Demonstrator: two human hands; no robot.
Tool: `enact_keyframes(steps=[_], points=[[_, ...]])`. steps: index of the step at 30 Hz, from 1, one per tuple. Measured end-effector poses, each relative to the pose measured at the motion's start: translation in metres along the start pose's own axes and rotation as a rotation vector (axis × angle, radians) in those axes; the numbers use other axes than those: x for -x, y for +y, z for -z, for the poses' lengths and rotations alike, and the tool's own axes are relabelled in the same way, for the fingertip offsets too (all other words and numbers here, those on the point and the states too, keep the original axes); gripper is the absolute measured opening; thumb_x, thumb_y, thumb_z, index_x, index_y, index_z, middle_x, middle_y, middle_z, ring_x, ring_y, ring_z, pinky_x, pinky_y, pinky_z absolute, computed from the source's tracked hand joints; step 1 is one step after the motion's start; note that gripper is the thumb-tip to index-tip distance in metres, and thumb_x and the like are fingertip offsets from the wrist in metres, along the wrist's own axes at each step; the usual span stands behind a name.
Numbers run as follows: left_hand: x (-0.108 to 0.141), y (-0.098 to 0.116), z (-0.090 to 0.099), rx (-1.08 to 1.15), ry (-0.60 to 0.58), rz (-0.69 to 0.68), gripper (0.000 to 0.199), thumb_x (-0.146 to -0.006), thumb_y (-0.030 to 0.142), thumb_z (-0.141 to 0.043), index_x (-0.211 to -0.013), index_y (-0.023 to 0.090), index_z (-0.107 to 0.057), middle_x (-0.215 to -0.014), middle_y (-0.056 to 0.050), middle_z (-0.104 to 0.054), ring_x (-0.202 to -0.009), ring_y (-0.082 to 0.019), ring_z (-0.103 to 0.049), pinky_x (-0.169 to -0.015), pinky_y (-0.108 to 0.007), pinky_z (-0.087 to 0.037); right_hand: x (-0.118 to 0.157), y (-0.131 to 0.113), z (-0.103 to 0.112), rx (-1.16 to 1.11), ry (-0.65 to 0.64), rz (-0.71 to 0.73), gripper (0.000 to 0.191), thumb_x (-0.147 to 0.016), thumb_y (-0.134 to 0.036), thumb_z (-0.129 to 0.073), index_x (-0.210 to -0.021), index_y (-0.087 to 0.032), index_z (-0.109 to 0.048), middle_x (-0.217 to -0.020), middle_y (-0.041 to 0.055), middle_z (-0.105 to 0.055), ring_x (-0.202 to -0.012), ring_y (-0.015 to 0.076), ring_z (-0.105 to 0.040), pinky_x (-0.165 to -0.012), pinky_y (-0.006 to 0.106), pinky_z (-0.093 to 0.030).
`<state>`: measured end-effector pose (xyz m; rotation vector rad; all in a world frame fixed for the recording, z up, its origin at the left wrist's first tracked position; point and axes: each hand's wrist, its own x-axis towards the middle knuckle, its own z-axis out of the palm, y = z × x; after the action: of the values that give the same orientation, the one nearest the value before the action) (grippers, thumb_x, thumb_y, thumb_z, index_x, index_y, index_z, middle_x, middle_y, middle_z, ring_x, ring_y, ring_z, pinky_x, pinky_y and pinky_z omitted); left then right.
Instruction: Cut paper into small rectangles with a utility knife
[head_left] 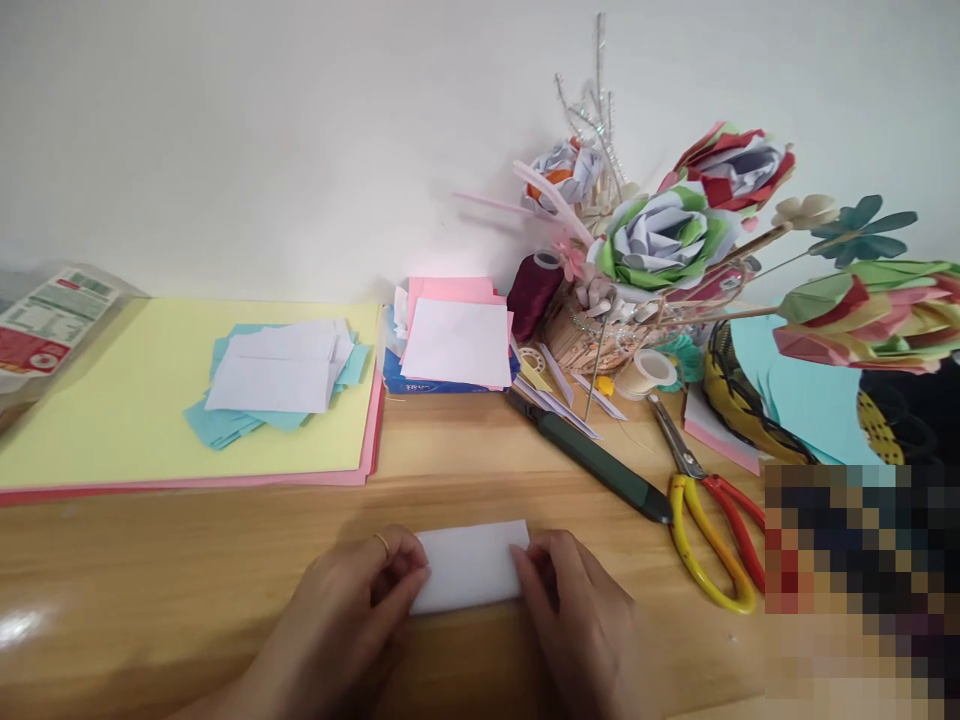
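Note:
A white piece of paper [471, 568], folded into a flat rectangle, lies low over the wooden table between my two hands. My left hand [382, 585], with a ring on one finger, pinches its left end between thumb and fingers. At the opposite end, my right hand [566, 590] grips the paper the same way. Beyond them, white and light-blue folded papers [274, 370] are piled on large yellow sheets [97, 400]. White and pink square papers [456, 340] rest on a blue box [450, 386].
Scissors [705, 490] with yellow and red handles and a dark green cutter [592, 455] lie to the right. Paper flowers [667, 240] rise from a basket behind them, beside a maroon thread spool [532, 295]. A plastic package [56, 320] sits at far left. The lower right corner is pixelated.

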<state>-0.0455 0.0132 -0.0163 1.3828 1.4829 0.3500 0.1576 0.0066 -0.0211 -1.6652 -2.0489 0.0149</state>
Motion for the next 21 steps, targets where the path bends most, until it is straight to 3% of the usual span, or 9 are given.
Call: enact_keyframes(steps=[10, 21], points=[[-0.001, -0.012, -0.006, -0.067, 0.097, -0.012, 0.023, -0.080, 0.041, -0.044, -0.074, 0.024, -0.058, -0.060, 0.003, -0.061, -0.053, -0.012, -0.060, -0.046, -0.018, -0.040, 0.003, 0.004, -0.004, -0.003, -0.054, -0.020, 0.025, -0.094, -0.034, -0.037, -0.074, -0.024, -0.046, -0.058, -0.0034, -0.058, -0.048, 0.0103, -0.058, -0.043, 0.019, -0.041], [0.001, 0.000, -0.005, -0.084, 0.129, 0.040, 0.023, -0.079, 0.041, -0.043, -0.071, 0.024, -0.057, -0.054, 0.004, -0.058, -0.049, -0.012, -0.055, -0.045, -0.018, -0.038, 0.006, 0.001, -0.007, -0.016, -0.056, -0.102, 0.032, -0.096, -0.037, -0.032, -0.069, -0.025, -0.045, -0.055, -0.0029, -0.057, -0.046, 0.0106, -0.056, -0.042, 0.022, -0.038]])
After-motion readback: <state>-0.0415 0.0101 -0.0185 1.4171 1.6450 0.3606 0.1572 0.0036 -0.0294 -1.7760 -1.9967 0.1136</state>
